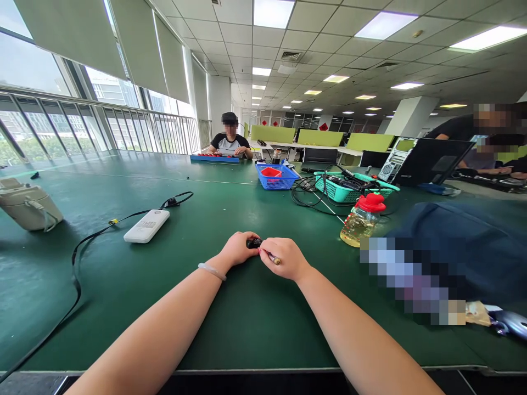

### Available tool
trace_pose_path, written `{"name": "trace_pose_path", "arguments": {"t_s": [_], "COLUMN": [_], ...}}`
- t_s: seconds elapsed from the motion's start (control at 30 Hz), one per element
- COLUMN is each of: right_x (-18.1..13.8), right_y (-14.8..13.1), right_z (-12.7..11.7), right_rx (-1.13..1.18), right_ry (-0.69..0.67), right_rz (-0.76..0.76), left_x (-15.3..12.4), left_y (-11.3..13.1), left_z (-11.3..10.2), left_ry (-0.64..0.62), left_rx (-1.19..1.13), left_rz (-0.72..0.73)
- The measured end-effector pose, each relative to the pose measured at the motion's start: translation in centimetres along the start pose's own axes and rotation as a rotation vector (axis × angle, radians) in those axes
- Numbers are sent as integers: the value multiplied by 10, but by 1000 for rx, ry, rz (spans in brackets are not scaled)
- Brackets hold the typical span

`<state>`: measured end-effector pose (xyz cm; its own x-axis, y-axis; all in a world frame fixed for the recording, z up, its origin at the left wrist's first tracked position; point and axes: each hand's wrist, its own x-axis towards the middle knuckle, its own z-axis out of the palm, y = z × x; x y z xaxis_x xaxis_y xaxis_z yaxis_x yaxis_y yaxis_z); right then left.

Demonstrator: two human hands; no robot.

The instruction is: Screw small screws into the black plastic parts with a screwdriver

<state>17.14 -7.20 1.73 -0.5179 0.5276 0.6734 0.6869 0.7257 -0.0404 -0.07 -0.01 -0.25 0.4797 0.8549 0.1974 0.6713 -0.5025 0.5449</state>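
Note:
Both my hands meet on the green table (255,318) a little ahead of me. My left hand (236,249) is closed around a small black object (254,242), with a pale bracelet (212,271) on its wrist. My right hand (284,258) is closed too, pinching a thin tool with a brownish tip (275,259) that sticks out below the thumb. The two hands touch each other over the black object. Most of that object is hidden by the fingers.
A white power strip (147,225) with a black cable (82,244) lies left of my hands. A bottle of yellow liquid with a red cap (362,219) stands to the right. Blue (275,176) and teal (349,189) baskets, a laptop (428,162) and seated people lie farther back.

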Motion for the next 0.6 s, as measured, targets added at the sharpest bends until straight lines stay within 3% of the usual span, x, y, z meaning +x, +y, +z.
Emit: {"name": "trace_pose_path", "arguments": {"t_s": [0.4,0.6], "right_x": [1,-2], "right_y": [0,5], "right_z": [-2,0], "right_rx": [128,143], "right_ry": [-36,44], "right_rz": [142,220], "left_x": [1,-1], "left_y": [0,3], "left_z": [-1,-2], "left_ry": [-10,-14], "left_rx": [-7,9], "left_rz": [-6,-14]}}
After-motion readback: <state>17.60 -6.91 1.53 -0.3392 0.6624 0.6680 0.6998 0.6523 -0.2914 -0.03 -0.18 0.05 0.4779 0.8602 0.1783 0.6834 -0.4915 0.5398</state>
